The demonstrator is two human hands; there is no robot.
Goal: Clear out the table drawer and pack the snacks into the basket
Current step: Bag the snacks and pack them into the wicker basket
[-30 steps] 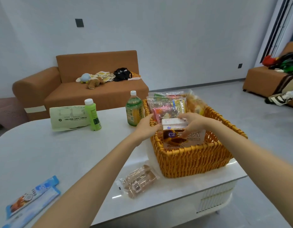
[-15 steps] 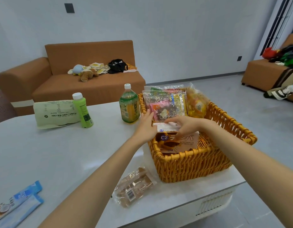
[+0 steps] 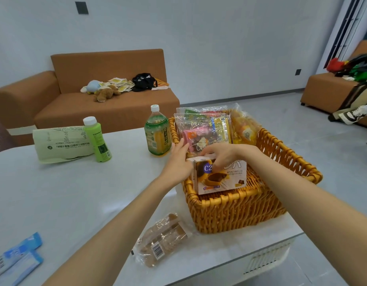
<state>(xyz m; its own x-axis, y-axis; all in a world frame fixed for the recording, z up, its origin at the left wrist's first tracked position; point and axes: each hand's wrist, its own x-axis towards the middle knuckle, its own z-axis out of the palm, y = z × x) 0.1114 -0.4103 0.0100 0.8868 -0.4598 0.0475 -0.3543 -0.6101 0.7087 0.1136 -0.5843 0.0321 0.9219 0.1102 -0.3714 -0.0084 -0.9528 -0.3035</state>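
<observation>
A woven orange basket [image 3: 240, 211] stands on the white table [image 3: 75, 193] at the right. Inside it, clear snack bags [image 3: 203, 129] lean against the far wall. A brown snack box marked C2 [image 3: 221, 178] stands upright at the basket's near left corner. My right hand [image 3: 221, 154] grips the box's top, fingers curled over its front. My left hand [image 3: 178, 159] presses flat against the box's left side at the basket rim. A clear pack of brown biscuits [image 3: 162, 240] lies on the table in front of the basket.
A green tea bottle [image 3: 158, 133] stands just left of the basket. Farther left are a small green bottle [image 3: 97, 139] and a pale green bag [image 3: 58, 143]. Blue packets [image 3: 17, 259] lie at the near left edge. An orange sofa [image 3: 96, 96] is behind the table.
Both hands have lowered the box a little deeper into the basket's near left corner. The view has shifted slightly to the right and closer.
</observation>
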